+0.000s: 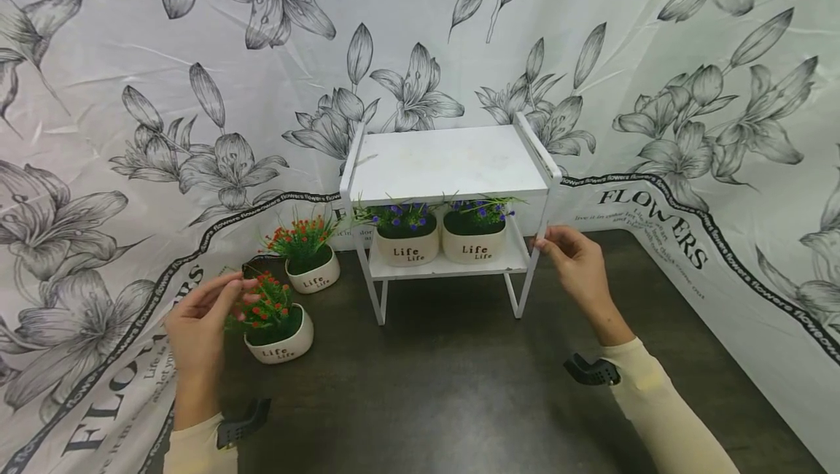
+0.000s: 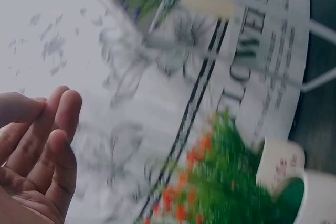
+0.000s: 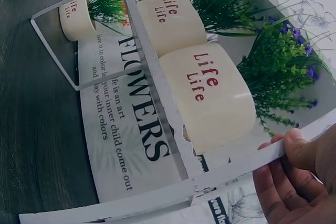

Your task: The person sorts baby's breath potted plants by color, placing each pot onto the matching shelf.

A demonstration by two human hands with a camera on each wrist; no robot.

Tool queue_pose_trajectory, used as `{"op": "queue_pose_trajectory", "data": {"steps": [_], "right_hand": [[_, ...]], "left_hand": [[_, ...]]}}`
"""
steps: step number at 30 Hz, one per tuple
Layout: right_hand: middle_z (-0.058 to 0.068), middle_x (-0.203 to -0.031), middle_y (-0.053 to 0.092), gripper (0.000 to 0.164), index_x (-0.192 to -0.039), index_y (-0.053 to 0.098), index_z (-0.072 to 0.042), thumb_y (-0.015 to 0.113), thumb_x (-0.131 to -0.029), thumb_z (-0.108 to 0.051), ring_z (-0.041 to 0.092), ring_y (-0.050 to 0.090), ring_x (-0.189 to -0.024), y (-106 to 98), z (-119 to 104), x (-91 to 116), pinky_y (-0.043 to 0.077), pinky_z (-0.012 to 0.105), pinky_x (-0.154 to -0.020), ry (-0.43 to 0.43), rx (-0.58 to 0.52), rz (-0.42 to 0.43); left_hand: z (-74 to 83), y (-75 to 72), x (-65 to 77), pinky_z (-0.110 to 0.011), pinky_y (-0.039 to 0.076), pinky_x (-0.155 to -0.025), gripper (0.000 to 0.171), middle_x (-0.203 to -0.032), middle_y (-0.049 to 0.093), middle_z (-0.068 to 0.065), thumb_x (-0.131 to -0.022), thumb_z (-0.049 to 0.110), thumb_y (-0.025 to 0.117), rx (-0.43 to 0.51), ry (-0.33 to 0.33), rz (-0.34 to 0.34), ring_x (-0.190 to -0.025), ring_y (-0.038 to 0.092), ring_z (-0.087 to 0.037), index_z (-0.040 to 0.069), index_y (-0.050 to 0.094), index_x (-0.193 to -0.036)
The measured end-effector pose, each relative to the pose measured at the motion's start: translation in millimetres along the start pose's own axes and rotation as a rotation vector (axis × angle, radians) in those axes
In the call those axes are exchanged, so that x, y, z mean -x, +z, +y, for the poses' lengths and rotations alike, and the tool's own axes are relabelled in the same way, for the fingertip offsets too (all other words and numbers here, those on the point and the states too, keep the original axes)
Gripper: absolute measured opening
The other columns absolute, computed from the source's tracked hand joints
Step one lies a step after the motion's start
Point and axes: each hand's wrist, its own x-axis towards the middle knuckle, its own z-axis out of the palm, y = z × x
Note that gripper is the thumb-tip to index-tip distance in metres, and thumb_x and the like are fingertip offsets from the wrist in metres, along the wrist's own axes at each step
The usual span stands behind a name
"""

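Note:
A small white two-tier shelf (image 1: 446, 160) stands on the dark table against the backdrop. On its lower tier sit two cream pots (image 1: 407, 248) labelled "Life Life", side by side, with purple-flowered plants. My right hand (image 1: 574, 262) pinches the shelf's right front post between thumb and fingers; the right wrist view shows the thumb on the white bar (image 3: 247, 163). My left hand (image 1: 203, 313) hovers by the nearer red-flowered pot (image 1: 281, 343), loosely curled. In the left wrist view that hand (image 2: 39, 166) holds nothing. Behind the nearer pot stands a second red-flowered pot (image 1: 315, 273).
The dark tabletop (image 1: 420, 386) extends in front of the shelf. A white floral cloth (image 1: 407, 36) with "FLOWERS" lettering rises behind and along both sides. Dark straps are worn on both wrists. The left wrist view is blurred.

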Motion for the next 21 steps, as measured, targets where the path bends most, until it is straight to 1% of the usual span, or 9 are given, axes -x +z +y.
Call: {"op": "queue_pose_trajectory", "data": {"steps": [3, 6, 10, 13, 15, 17, 19, 20, 21], "right_hand": [[0.027, -0.103, 0.079, 0.016, -0.106, 0.072, 0.009, 0.073, -0.102, -0.007, -0.013, 0.068, -0.087, 1.1, -0.2, 0.2, 0.051, 0.006, -0.081, -0.009, -0.023, 0.000], [0.029, -0.103, 0.079, 0.016, -0.106, 0.071, 0.009, 0.073, -0.102, -0.006, -0.014, 0.068, -0.087, 1.6, 0.8, 0.5, 0.051, 0.006, -0.081, -0.019, -0.031, 0.001], [0.030, -0.103, 0.078, 0.017, -0.106, 0.071, 0.009, 0.073, -0.101, -0.007, -0.015, 0.066, -0.087, -0.2, 2.6, 0.6, 0.051, 0.006, -0.080, -0.031, -0.027, -0.005], [0.029, -0.104, 0.078, 0.017, -0.106, 0.071, 0.009, 0.073, -0.102, -0.008, -0.014, 0.066, -0.086, -0.6, 3.6, 0.5, 0.051, 0.006, -0.079, -0.033, -0.025, -0.004], [0.029, -0.104, 0.079, 0.017, -0.106, 0.071, 0.009, 0.073, -0.102, -0.008, -0.014, 0.066, -0.086, -0.7, 3.9, 0.6, 0.051, 0.006, -0.079, -0.031, -0.023, -0.003], [0.029, -0.104, 0.079, 0.018, -0.106, 0.071, 0.008, 0.073, -0.102, -0.008, -0.013, 0.067, -0.087, -0.8, 3.8, 0.8, 0.051, 0.007, -0.079, -0.025, -0.025, -0.005], [0.028, -0.104, 0.079, 0.018, -0.106, 0.071, 0.008, 0.073, -0.102, -0.009, -0.013, 0.067, -0.087, -0.7, 3.4, 1.0, 0.051, 0.007, -0.079, -0.020, -0.026, -0.009], [0.028, -0.104, 0.079, 0.018, -0.106, 0.071, 0.008, 0.073, -0.102, -0.010, -0.012, 0.067, -0.087, -0.6, 3.1, 1.1, 0.051, 0.006, -0.080, -0.017, -0.026, -0.011], [0.027, -0.104, 0.079, 0.018, -0.106, 0.072, 0.007, 0.073, -0.102, -0.010, -0.012, 0.067, -0.087, -0.6, 2.7, 1.2, 0.051, 0.006, -0.080, -0.015, -0.025, -0.012]], "left_hand": [[-0.9, -18.7, 5.8, -0.022, 0.047, -0.047, 0.026, -0.088, 0.084, -0.007, -0.099, -0.005, 0.071, -0.016, -0.030, 0.111, -0.064, 0.077, -0.015, -0.026, 0.066, -0.112], [-5.0, -35.4, 12.9, -0.021, 0.047, -0.047, 0.027, -0.083, 0.083, -0.004, -0.099, -0.001, 0.073, -0.065, -0.087, 0.193, -0.061, 0.076, -0.015, -0.024, 0.068, -0.112], [-17.8, -54.6, 20.3, -0.020, 0.050, -0.049, 0.022, -0.078, 0.082, -0.003, -0.098, -0.002, 0.074, -0.100, -0.160, 0.266, -0.060, 0.075, -0.014, -0.020, 0.071, -0.110], [-32.5, -68.5, 24.2, -0.018, 0.053, -0.054, 0.020, -0.077, 0.081, 0.000, -0.099, -0.001, 0.074, -0.153, -0.213, 0.295, -0.063, 0.075, -0.009, -0.016, 0.073, -0.111], [-43.6, -76.7, 27.1, -0.015, 0.054, -0.059, 0.018, -0.078, 0.081, 0.006, -0.099, 0.000, 0.073, -0.212, -0.256, 0.300, -0.067, 0.075, -0.005, -0.013, 0.074, -0.112], [-53.6, -83.8, 30.5, -0.012, 0.055, -0.065, 0.016, -0.082, 0.080, 0.011, -0.100, -0.002, 0.071, -0.265, -0.316, 0.284, -0.074, 0.074, -0.002, -0.009, 0.073, -0.115], [-62.1, -89.2, 34.1, -0.009, 0.055, -0.071, 0.018, -0.087, 0.078, 0.017, -0.101, -0.005, 0.067, -0.320, -0.379, 0.238, -0.080, 0.072, 0.002, -0.002, 0.071, -0.118], [-65.7, -91.4, 35.7, -0.008, 0.055, -0.074, 0.020, -0.090, 0.076, 0.019, -0.101, -0.007, 0.064, -0.328, -0.405, 0.203, -0.084, 0.071, 0.004, -0.001, 0.068, -0.120], [-68.9, -93.8, 37.6, -0.008, 0.055, -0.077, 0.024, -0.094, 0.075, 0.019, -0.101, -0.011, 0.060, -0.311, -0.422, 0.161, -0.088, 0.070, 0.004, 0.000, 0.064, -0.122]]}}
